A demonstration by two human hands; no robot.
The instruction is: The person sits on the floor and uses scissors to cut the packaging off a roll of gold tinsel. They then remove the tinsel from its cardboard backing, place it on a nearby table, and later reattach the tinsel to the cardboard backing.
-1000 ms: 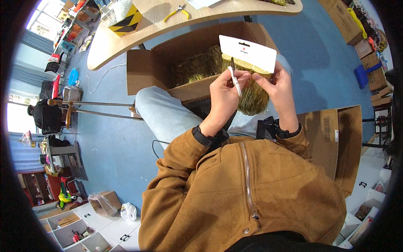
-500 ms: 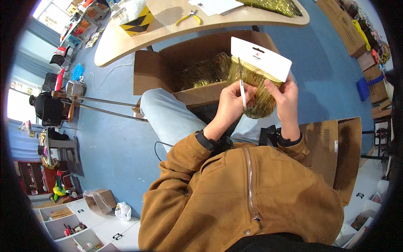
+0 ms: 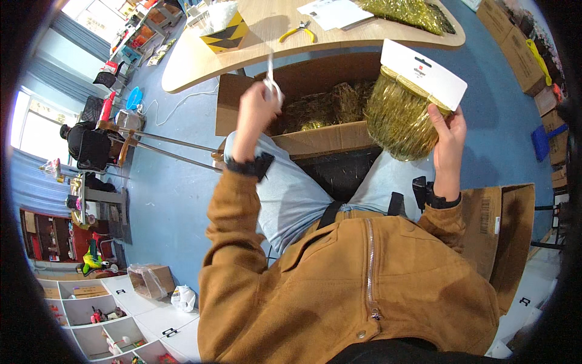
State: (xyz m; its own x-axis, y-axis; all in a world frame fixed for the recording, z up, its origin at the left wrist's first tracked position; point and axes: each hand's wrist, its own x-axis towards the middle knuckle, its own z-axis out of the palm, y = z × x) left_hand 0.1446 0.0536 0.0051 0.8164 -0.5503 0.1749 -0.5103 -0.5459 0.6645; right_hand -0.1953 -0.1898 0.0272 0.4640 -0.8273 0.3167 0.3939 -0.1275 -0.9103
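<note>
A brown cardboard box (image 3: 327, 138) contains golden strands (image 3: 330, 108). Near it, the right hand (image 3: 447, 136) holds a golden tinsel fringe (image 3: 400, 118) on white card (image 3: 422, 74), the left hand (image 3: 253, 112) white-handled scissors (image 3: 274, 95). The wooden table (image 3: 200, 70) carries a yellow-black box (image 3: 225, 39).

We see what looks like a craft workshop: a curved pale-wood surface (image 3: 191, 70) bearing yellow-handled metal pliers (image 3: 302, 28), stacked brown cardboard cartons (image 3: 518, 51), white square-compartmented shelving (image 3: 97, 326) and a blue floor (image 3: 170, 206).
</note>
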